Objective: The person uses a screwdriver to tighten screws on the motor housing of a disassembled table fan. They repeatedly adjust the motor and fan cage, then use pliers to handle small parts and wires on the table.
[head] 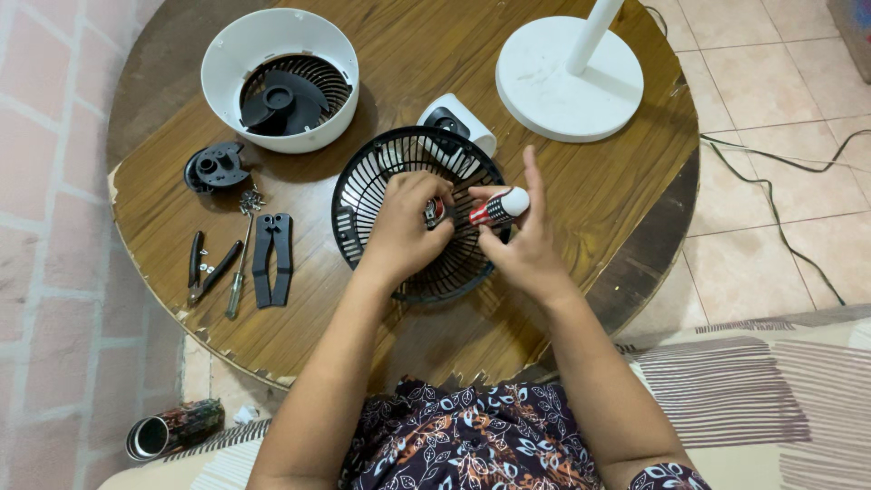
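My left hand (406, 227) pinches a small metal part (435, 212) over the middle of a black fan grille (358, 195) lying on the round wooden table (562, 195). My right hand (522, 238) grips a small red, black and white tube (496, 208) with a white cap, its tip pointed at the small part. The two hands almost touch above the grille. A white and black motor housing (458, 122) sits just behind the grille.
A white fan shell with a black blade (279, 77) stands at the back left, a white round fan base with its pole (570, 77) at the back right. A black hub piece (215, 168), pliers (272, 259), a screwdriver (239, 272) and cutters (204, 270) lie left. A cable (771, 195) runs over the floor tiles.
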